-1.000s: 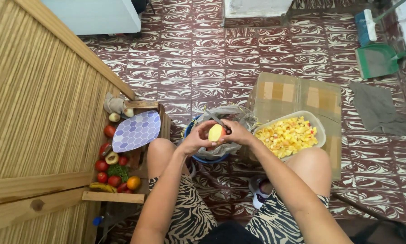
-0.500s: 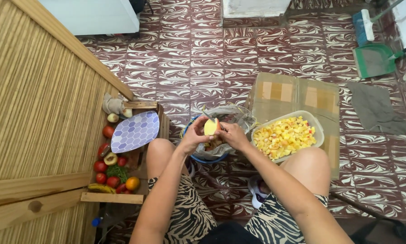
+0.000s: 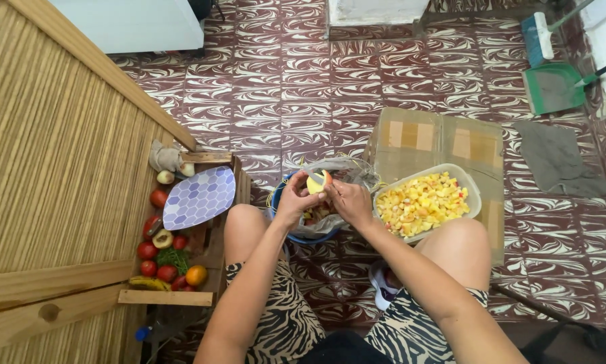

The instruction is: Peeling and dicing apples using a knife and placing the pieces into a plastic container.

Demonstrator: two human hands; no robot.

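My left hand grips a partly peeled yellow fruit with some red skin left on it. Close against the fruit from the right, my right hand has its fingers closed; any tool in it is hidden. Both hands hover over a blue bucket lined with a plastic bag that holds peelings. To the right, a clear plastic tub full of chopped yellow and red fruit pieces rests by my right knee.
A wooden crate at my left holds red fruits, a halved fruit, greens, an orange and a patterned blue plate. Flattened cardboard lies under the tub. A grey cloth, a green dustpan and a bamboo screen surround me.
Both hands have lifted the fruit slightly and turned it; more red skin shows at its right edge now.
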